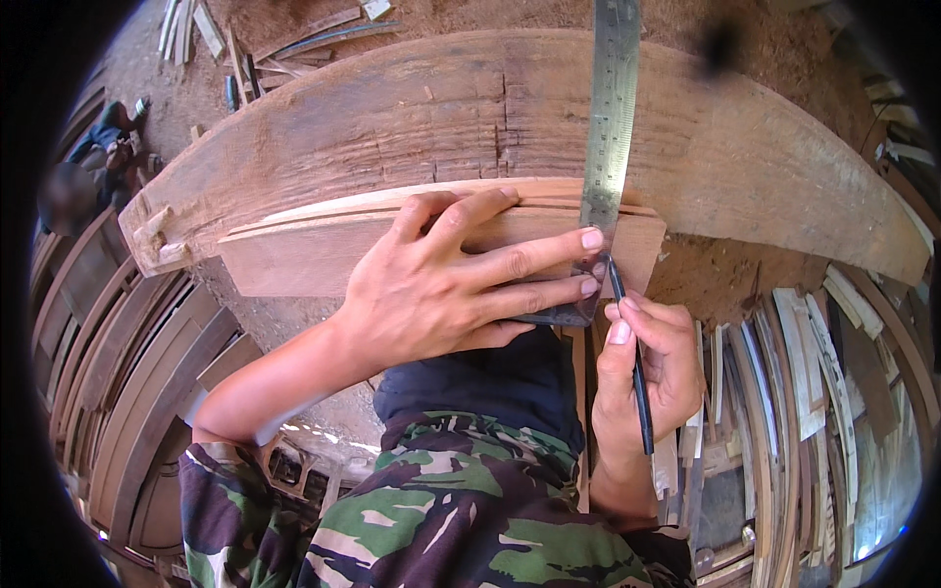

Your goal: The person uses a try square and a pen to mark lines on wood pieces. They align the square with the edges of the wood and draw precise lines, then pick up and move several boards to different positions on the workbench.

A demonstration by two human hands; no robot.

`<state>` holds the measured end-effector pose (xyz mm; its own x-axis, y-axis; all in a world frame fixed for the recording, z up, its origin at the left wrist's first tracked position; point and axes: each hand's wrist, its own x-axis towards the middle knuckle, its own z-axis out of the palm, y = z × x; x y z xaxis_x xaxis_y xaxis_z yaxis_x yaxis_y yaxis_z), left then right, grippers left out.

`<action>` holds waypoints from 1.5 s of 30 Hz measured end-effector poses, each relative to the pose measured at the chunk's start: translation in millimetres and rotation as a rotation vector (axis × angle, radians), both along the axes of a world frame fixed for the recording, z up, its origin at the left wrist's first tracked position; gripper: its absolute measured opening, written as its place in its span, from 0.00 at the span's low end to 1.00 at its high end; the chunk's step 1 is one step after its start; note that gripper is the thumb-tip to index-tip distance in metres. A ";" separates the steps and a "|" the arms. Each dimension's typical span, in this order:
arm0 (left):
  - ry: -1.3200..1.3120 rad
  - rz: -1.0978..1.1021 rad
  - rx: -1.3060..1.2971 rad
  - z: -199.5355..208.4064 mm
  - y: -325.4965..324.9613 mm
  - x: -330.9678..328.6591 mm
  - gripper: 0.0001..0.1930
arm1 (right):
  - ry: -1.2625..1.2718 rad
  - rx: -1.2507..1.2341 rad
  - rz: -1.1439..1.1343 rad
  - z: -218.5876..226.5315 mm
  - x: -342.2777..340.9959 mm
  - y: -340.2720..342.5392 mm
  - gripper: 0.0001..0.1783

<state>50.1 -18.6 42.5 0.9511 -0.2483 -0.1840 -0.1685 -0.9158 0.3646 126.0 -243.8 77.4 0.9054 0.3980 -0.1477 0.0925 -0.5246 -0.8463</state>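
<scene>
My left hand (431, 269) is spread over a pale wooden board (284, 265), its two longest-reaching fingers pressing a steel try square against the board's face. The other fingers curl over the board's far edge. The square's graduated blade (612, 118) points away from me across the wood, and its dark stock (564, 316) shows at the near edge, partly under my fingers. My right hand (652, 367) pinches a dark pencil (639, 363). The pencil's tip meets the board beside the blade's right edge.
A large curved timber slab (392, 118) lies beyond the board, cracked near its middle. Curved wooden pieces (147, 392) are stacked at left, and strips of wood (784, 392) lie at right. Another person (103, 157) sits at far left. Offcuts (314, 39) lie on the dirt ground.
</scene>
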 end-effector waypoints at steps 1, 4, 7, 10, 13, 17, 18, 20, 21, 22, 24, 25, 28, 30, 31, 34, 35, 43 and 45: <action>-0.010 -0.001 0.006 0.2 -0.8 -1.3 0.40 | 0.004 -0.006 0.007 2.0 -2.4 -3.0 0.11; -0.008 -0.016 -0.010 0.2 1.7 -2.5 0.40 | 0.028 -0.006 -0.004 2.9 -1.0 -2.7 0.08; -0.024 -0.037 -0.023 1.4 5.7 -1.0 0.41 | 0.142 0.034 -0.141 10.5 9.3 6.7 0.06; -0.064 -0.021 -0.032 1.1 4.3 -5.6 0.42 | -0.330 -0.207 0.286 12.2 59.6 15.9 0.13; -0.109 -0.016 -0.056 0.4 5.0 -9.5 0.39 | -0.536 -0.227 0.605 8.9 77.5 36.0 0.18; -0.120 0.011 -0.189 -4.0 9.1 -13.9 0.31 | -0.398 -0.221 0.749 9.4 35.8 15.6 0.22; -0.150 0.022 -0.212 -4.6 9.5 -14.6 0.30 | -0.431 -0.222 0.735 2.6 23.2 6.9 0.21; -0.214 0.044 -0.267 -4.2 10.3 -15.1 0.28 | -0.498 -0.232 0.710 -10.1 5.1 -7.1 0.18; -0.251 0.065 -0.349 -3.0 11.6 -16.3 0.24 | -0.568 -0.236 0.691 -20.5 0.7 -12.7 0.16; -0.266 0.093 -0.389 -2.4 17.1 -20.0 0.24 | -0.638 -0.240 0.671 -29.6 -3.7 -14.1 0.15; -0.294 0.140 -0.463 0.4 24.9 -25.0 0.24 | -0.738 -0.240 0.651 -36.9 -6.3 -19.3 0.13; -0.353 0.184 -0.348 4.7 27.1 -28.5 0.27 | -0.768 -0.236 0.657 -37.1 -6.5 -21.4 0.12; -0.294 0.393 -0.254 20.8 31.9 -46.1 0.31 | -0.858 -0.208 0.692 -21.7 1.8 -24.0 0.12; -0.268 0.412 -0.182 16.7 39.8 -60.9 0.37 | -0.904 -0.189 0.716 -6.1 7.9 -23.0 0.12; -0.239 0.412 -0.154 15.8 41.4 -65.8 0.38 | -0.932 -0.165 0.704 8.8 14.4 -24.6 0.13; -0.216 0.400 -0.121 8.7 43.5 -82.2 0.44 | -0.952 -0.039 0.590 45.6 29.5 -11.3 0.14; -0.222 0.418 -0.117 5.2 38.2 -86.6 0.45 | -0.969 -0.007 0.576 61.1 36.5 -5.3 0.14; -0.726 0.994 -0.315 127.8 124.9 -56.7 0.49 | -1.092 0.462 0.304 140.6 83.2 53.6 0.11; -1.022 1.282 -0.600 201.1 192.1 -77.4 0.53 | -1.169 0.393 0.223 159.4 82.5 43.0 0.12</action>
<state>-27.3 173.5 243.6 0.2479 0.8862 0.3915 0.1339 -0.4316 0.8921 208.5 -200.8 236.7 0.3222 0.3941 0.8608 0.9467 -0.1318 -0.2940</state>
